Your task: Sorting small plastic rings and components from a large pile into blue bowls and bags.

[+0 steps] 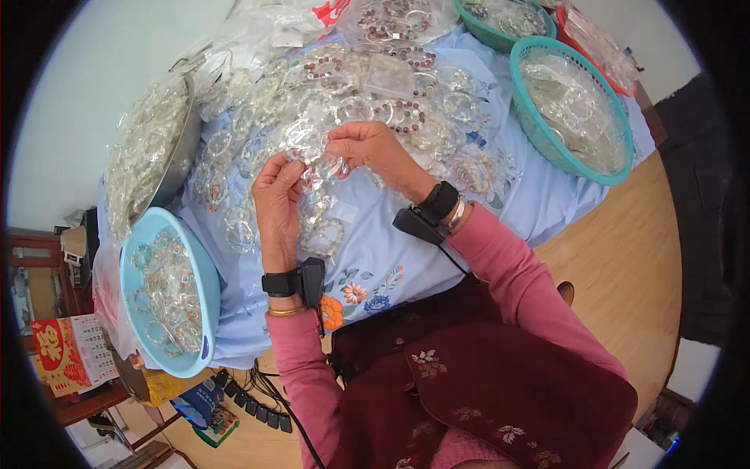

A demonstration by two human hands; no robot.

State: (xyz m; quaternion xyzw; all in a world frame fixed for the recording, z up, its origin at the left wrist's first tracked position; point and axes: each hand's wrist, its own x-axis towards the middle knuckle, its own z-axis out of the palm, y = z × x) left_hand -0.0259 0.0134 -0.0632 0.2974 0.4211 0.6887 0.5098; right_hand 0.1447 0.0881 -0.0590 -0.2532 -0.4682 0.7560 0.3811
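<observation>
Between my two hands is a small clear plastic bag (317, 173), pinched at its edges just above the table. My left hand (280, 189) grips its left side with thumb and forefinger. From the right, my right hand (364, 146) pinches the bag's upper right edge. Glare on the plastic hides what is in it. Just below the bag, a beaded bracelet (323, 235) in clear wrapping lies on the flowered blue cloth (375, 258). Beyond my hands spread several bagged bracelets, among them one with dark red beads (404, 115).
At left stand a light blue basin (212, 293) of bagged jewellery and a heaped metal bowl (186, 138). A teal basket (622, 126) and a green basket (498, 40) hold more bags at right. An empty-looking small bag (389, 76) lies among the bracelets. Cables (265, 375) hang below the table.
</observation>
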